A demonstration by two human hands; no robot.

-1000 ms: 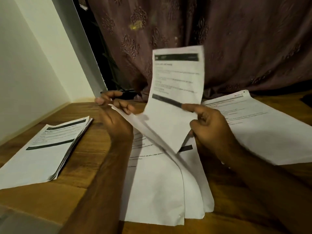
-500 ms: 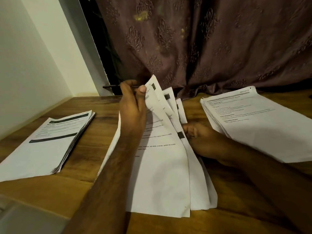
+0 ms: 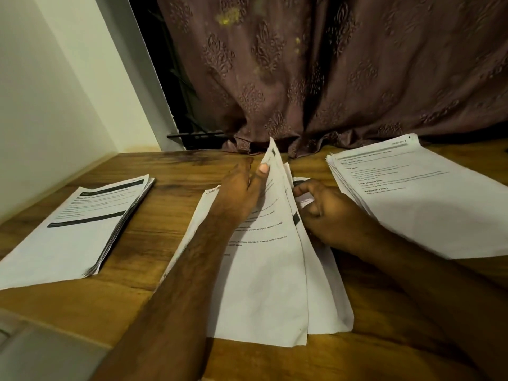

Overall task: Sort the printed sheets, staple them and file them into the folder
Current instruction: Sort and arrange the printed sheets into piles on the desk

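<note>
I count three lots of white printed paper sheets on my brown wood-grain counter [image 3: 154,287]: a squared stack with black header bars [image 3: 74,229] at the left, a thicker fanned pile of text pages [image 3: 428,207] at the far right, and a loose middle bundle of sheets [image 3: 264,284] lying straight in front of me. In that middle bundle I can make out about three lifted leaves standing up in a peak, though how many lie flat beneath them I cannot tell. My left hand [image 3: 242,191] reaches in from the near left, forearm laid across the bundle, with its thumb pressed on the front of the tallest raised sheet and the fingers curled behind it, so it pinches that leaf upright. My right hand [image 3: 327,213] comes in from the near right, fingers bent and tucked in among the far edges of the lower leaves, gripping them just beside the raised one. The tips of those fingers are buried in the paper and hard to see. The print on every sheet is too small to read, apart from some bold headings on the right pile. A brown patterned curtain [image 3: 330,72] hangs along the far edge, and a pale grey object [image 3: 35,353] at the near left corner is cut off by the frame.
</note>
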